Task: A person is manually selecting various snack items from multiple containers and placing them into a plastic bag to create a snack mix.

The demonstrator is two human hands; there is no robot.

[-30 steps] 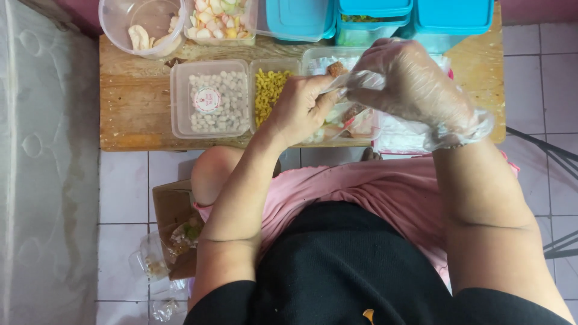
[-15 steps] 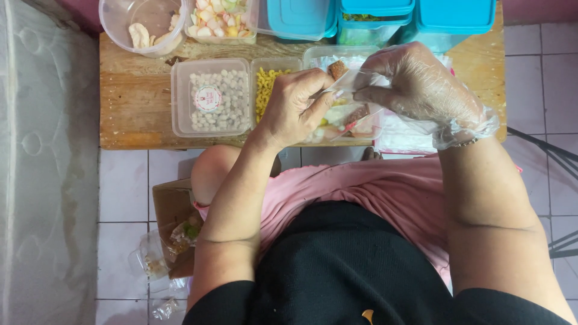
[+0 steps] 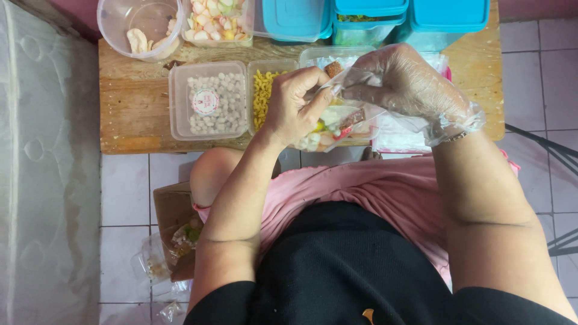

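I observed both hands raised together over the near edge of the wooden table (image 3: 132,90), right of its middle. The left hand (image 3: 295,105) was bare, its fingers curled and pinching the mouth of a small clear plastic bag (image 3: 337,123). The right hand (image 3: 409,84) wore a loose transparent glove, and its fingertips gripped the opposite side of the same bag mouth. The bag hung between the two hands, just above the table's near edge, and held mixed pieces in white, yellow, red and brown. I could not tell whether the bag mouth was open or closed.

On the table behind the hands I noted a row of clear tubs. A lidded rectangular tub of small white balls (image 3: 209,100) stood left of centre, with a round sticker on its lid. Just beside it, to the right, an open tub of yellow curled pieces (image 3: 265,90) was partly hidden by the left hand. A third clear tub (image 3: 337,55) showed behind the bag, its contents mostly covered.

Along the far edge stood a round clear bowl (image 3: 141,27) near the far-left corner, a tub of pastel crackers (image 3: 217,21), and blue-lidded containers (image 3: 373,15) toward the far-right corner.
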